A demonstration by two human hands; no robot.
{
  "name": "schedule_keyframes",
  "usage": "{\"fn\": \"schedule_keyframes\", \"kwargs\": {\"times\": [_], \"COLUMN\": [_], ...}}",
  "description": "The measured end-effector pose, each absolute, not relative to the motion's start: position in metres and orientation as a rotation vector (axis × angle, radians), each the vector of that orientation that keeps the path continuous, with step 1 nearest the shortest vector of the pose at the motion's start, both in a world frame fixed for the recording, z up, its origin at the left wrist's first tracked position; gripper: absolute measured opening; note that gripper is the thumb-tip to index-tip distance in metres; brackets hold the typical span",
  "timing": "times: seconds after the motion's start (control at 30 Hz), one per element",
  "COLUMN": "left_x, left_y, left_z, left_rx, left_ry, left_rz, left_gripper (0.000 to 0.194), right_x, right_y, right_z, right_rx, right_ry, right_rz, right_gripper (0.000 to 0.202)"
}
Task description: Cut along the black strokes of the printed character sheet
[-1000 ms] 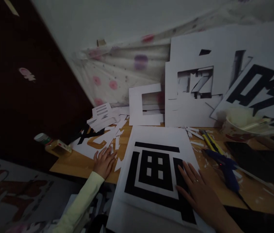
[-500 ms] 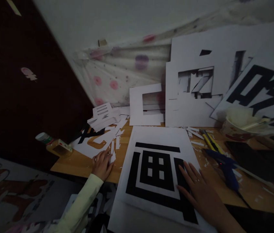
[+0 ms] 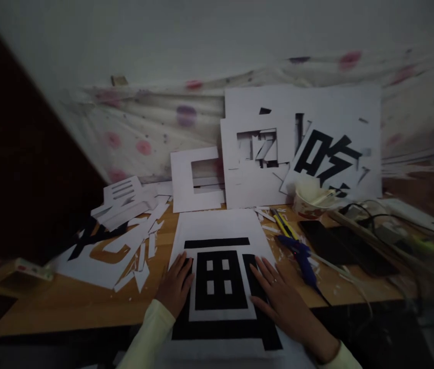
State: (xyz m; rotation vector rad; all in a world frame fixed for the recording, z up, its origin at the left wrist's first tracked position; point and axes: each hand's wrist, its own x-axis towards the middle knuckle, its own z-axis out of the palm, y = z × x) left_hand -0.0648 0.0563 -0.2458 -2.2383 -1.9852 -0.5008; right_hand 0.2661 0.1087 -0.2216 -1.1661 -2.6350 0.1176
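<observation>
A white sheet [image 3: 217, 223] lies in front of me on the wooden table, bearing a bold black character [image 3: 221, 302] with four-sided frame strokes and small window cut-outs. My left hand [image 3: 176, 284] rests flat on its left edge, touching the left black stroke, fingers stretched out. Across from it, my right hand [image 3: 278, 297] lies spread over the right black stroke, a ring on one finger. Neither hand holds anything. Beyond my right fingertips are a blue glue gun [image 3: 303, 261] and a yellow utility knife [image 3: 284, 224].
White paper scraps [image 3: 151, 246] and cut sheets [image 3: 124, 197] cover the table's left side. Large cut-out boards [image 3: 253, 189] lean on the wall at the back. To the right are a paper cup [image 3: 309, 205], dark phones [image 3: 332, 246] and cables [image 3: 378, 225]. A bottle [image 3: 17, 277] stands at far left.
My left hand has moved right, from the scraps onto the sheet's left edge. My right hand stays on the right stroke. The view has turned to the right.
</observation>
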Motion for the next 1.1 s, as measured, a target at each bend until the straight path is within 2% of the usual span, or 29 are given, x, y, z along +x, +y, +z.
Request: {"fn": "schedule_keyframes", "kwargs": {"times": [0.23,0.63,0.9,1.1], "left_x": [-0.057,-0.057,-0.063,-0.062], "left_y": [0.048,0.047,0.068,0.078], "left_z": [-0.252,-0.249,-0.24,-0.241], "left_rx": [-2.216,-2.21,-2.146,-2.126], "left_ry": [-1.947,-1.901,-1.925,-2.002], "left_rz": [-0.523,-0.503,-0.379,-0.33], "left_gripper": [0.048,0.047,0.05,0.049], "right_x": [0.274,0.277,0.285,0.29], "right_y": [0.106,0.075,0.054,0.055], "right_z": [-0.207,-0.207,-0.193,-0.201], "right_rx": [-1.229,-1.26,-1.168,-1.209], "right_ry": [-2.644,-2.673,-2.751,-2.735], "right_rz": [0.26,0.127,0.279,0.215], "right_gripper": [0.063,0.068,0.083,0.072]}}
